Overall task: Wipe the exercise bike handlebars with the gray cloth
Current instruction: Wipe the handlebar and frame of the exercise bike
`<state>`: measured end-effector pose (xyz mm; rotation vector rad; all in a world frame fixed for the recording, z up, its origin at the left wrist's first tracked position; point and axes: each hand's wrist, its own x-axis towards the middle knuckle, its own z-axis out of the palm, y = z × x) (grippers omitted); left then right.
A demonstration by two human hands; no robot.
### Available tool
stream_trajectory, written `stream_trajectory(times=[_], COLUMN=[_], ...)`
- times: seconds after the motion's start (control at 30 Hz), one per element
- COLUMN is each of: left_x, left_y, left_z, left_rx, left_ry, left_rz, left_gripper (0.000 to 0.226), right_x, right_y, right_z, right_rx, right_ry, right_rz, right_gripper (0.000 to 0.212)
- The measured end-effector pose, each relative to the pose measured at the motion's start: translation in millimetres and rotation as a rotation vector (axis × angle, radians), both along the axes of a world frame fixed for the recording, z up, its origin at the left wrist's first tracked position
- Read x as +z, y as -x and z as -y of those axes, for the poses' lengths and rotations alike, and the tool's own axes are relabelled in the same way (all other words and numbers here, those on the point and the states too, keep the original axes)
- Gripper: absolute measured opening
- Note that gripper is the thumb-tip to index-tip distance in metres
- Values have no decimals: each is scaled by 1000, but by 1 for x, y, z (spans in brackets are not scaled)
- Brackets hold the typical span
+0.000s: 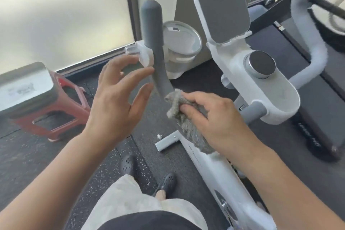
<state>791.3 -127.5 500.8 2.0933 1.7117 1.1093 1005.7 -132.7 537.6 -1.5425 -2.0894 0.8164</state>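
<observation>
Handlebars on the white exercise bike [261,87] are what needs wiping. The bike stands on the dark floor [37,155], and it is the biggest thing here. It has two bars. The near bar [153,43] is dark gray and stands up tall. The far bar [306,30] is on the other side of the bike, well apart from both hands.

The job looks like it is in the middle. The gray cloth [184,117] is touching the low bend of the near bar, so that part is being wiped. I cannot tell how clean the bars are. The far bar probably still needs a wipe.

The right hand [211,115] has its grip closed tight on the bunched cloth, palm down. The left hand [115,97] is beside the near bar, fingers spread apart, holding nothing. It looks ready to hold the bar.
</observation>
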Motion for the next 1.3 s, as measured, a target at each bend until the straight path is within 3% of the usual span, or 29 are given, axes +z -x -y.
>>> stream_trajectory(times=[0.13,0.37,0.6,0.8,1.0,1.3], left_x=[1,2,0,4,4,5], left_y=[-4,-6,0,3,3,-7], left_z=[0,-14,-21,-26,-25,-19], left_rx=[-2,0,-20,-40,-53,-25], left_ry=[11,-43,-12,0,1,6], left_rz=[-1,20,21,25,77,121], left_gripper=[35,21,14,12,12,25], right_x=[-7,-3,-12,-5,-19,-18], right_y=[-22,27,4,34,11,21], right_z=[15,-25,19,-11,17,7], right_rx=[15,-101,27,1,122,51], right_ry=[39,-60,-299,-302,-442,-259], right_rz=[42,-189,50,6,182,-24], right_gripper=[24,22,24,25,23,29])
